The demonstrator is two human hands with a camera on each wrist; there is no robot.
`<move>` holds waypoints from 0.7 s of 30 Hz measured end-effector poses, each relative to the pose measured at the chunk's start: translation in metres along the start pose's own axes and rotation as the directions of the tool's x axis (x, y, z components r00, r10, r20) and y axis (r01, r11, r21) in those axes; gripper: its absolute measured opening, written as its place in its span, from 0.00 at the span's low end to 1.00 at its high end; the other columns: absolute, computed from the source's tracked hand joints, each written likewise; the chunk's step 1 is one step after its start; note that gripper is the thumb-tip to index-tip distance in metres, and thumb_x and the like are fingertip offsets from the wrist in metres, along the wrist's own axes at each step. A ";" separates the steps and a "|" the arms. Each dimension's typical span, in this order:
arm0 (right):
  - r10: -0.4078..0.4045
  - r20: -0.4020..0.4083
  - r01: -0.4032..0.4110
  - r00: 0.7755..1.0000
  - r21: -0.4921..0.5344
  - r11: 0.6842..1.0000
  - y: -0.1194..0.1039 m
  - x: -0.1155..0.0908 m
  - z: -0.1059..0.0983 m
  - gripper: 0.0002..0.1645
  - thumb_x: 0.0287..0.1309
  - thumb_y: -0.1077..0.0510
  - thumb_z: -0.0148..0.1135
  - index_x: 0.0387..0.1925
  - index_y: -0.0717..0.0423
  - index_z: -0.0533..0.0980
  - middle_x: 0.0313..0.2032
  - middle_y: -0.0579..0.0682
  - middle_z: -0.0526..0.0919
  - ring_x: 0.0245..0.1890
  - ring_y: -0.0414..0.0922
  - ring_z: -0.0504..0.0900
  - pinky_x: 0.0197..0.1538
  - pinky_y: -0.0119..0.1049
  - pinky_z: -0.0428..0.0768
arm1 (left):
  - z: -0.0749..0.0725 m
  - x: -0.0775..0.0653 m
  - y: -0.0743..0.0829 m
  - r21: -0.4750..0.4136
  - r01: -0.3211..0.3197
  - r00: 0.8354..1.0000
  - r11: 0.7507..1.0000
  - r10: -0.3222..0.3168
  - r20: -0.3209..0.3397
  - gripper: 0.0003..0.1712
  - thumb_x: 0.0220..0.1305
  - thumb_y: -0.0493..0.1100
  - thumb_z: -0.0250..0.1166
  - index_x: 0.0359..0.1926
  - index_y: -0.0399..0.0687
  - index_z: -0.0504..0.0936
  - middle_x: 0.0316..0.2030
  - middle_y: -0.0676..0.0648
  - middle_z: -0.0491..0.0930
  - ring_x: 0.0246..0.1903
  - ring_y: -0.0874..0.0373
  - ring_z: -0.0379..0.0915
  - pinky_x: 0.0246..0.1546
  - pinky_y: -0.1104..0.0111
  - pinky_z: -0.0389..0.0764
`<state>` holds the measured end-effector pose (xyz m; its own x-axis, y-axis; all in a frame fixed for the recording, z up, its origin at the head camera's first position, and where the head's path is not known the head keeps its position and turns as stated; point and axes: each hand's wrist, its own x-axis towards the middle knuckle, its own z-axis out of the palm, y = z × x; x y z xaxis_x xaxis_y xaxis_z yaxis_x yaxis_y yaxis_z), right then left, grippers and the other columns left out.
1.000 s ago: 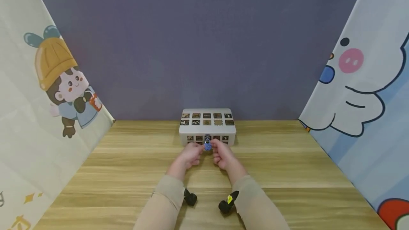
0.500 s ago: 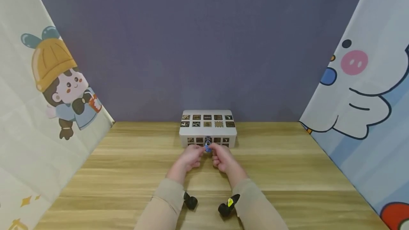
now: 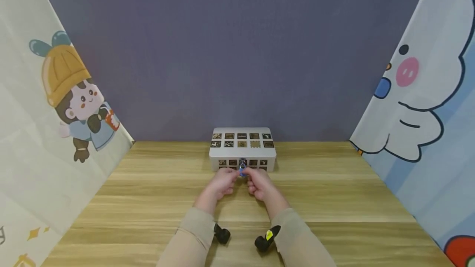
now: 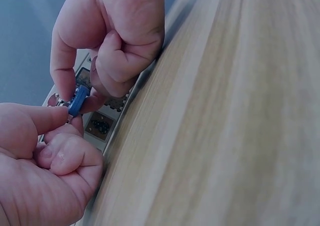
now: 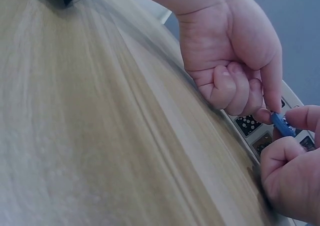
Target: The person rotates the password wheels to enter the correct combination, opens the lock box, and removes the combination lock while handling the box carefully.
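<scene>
A small blue padlock [image 3: 242, 172] with a silvery shackle hangs at the front clasp of a white box [image 3: 243, 154] patterned with dark square pictures. My left hand [image 3: 222, 182] pinches the padlock between thumb and forefinger from the left, its other fingers curled. From the right, my right hand [image 3: 259, 182] pinches the same padlock with thumb and forefinger. In the left wrist view the blue body of the padlock [image 4: 78, 100] shows between both hands' fingertips. The right wrist view also shows the padlock [image 5: 283, 125] held there. Fingers hide much of the shackle and clasp.
The box stands at the back of a wood-grain table [image 3: 156, 184], near a dark grey-blue back panel [image 3: 237, 52]. Printed cartoon sheets flank both sides, one with a yellow-hatted figure [image 3: 79, 98]. Black wrist devices [image 3: 222, 234] sit at both sleeves.
My right fingers have come further over the padlock, covering more of its blue body. The head view has shifted slightly. The box stays in place on the table.
</scene>
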<state>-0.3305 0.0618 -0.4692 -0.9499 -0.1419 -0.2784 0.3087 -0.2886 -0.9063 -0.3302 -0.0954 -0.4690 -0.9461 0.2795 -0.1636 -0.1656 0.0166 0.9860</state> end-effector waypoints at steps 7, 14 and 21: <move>-0.009 -0.006 0.009 1.000 -0.048 0.999 -0.001 -0.001 0.000 0.07 0.59 0.61 0.65 0.34 0.60 0.74 0.16 0.40 0.62 0.12 0.33 0.57 0.14 0.24 0.55 | 0.001 0.000 0.000 -0.033 0.007 1.000 0.999 -0.007 -0.005 0.15 0.75 0.40 0.56 0.47 0.27 0.75 0.20 0.55 0.63 0.14 0.66 0.52 0.13 0.76 0.57; -0.018 -0.006 0.017 1.000 -0.065 0.998 0.000 0.001 -0.002 0.09 0.60 0.60 0.65 0.36 0.61 0.74 0.16 0.40 0.62 0.13 0.33 0.57 0.14 0.24 0.55 | 0.001 0.003 -0.001 -0.044 0.001 1.000 0.999 -0.001 0.002 0.13 0.75 0.40 0.56 0.43 0.29 0.74 0.19 0.56 0.62 0.14 0.66 0.52 0.13 0.76 0.56; -0.007 -0.004 0.007 1.000 -0.105 0.994 0.000 0.002 -0.002 0.11 0.60 0.60 0.64 0.40 0.64 0.74 0.17 0.40 0.63 0.12 0.34 0.58 0.14 0.25 0.56 | -0.001 0.007 -0.004 -0.015 -0.001 1.000 1.000 0.001 -0.002 0.12 0.74 0.39 0.56 0.40 0.31 0.75 0.19 0.55 0.63 0.14 0.66 0.53 0.13 0.76 0.57</move>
<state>-0.3324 0.0637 -0.4707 -0.9523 -0.1358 -0.2731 0.2955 -0.1883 -0.9366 -0.3361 -0.0948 -0.4743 -0.9469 0.2774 -0.1627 -0.1688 0.0019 0.9856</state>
